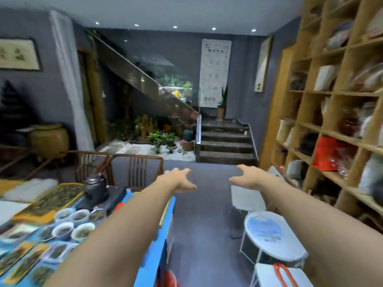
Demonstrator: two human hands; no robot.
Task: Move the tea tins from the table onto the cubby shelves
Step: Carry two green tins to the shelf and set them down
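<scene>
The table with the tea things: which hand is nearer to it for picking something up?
Left, probably. The left hand reaches out open beside the table on that side, its arm above the edge; the right hand, also open, is toward the cubby shelves. No tin is clearly visible.

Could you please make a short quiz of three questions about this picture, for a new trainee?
1. True or false: the left hand grips a tea tin.
2. On which side of the person do the cubby shelves stand? A) left B) right C) behind
3. Fill in: the dark teapot stands on the ____ with the blue edge.

Key:
1. False; both it and the right hand are open and hold nothing.
2. B.
3. Table.
</scene>
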